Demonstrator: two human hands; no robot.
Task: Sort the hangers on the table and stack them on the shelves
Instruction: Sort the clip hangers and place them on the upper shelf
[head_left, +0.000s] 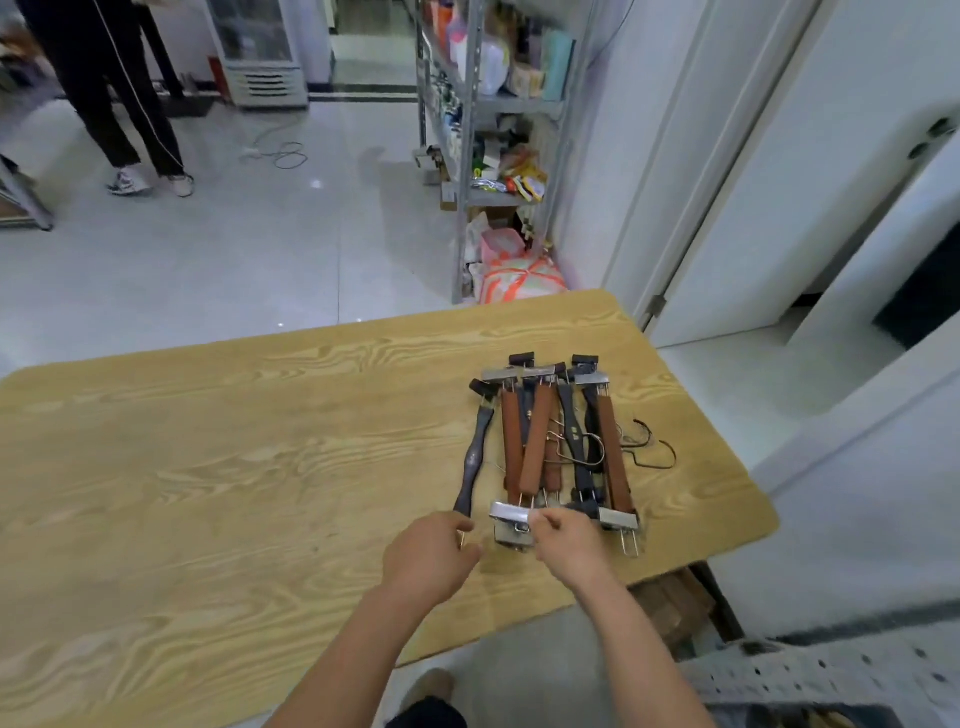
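Well, my right hand (569, 545) pinches a silver clip (510, 512) at the near end of the hanger pile (561, 447), I think to steady it. My left hand (428, 553) grips the dark hanger (475, 452) just left of the pile, to sort it.

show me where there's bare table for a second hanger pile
Everything left of the lone dark hanger is bare table, from near edge to far edge. A thin strip runs beyond the hanger pile. Crowded: the right end, where the left hand and right hand grip the near ends.
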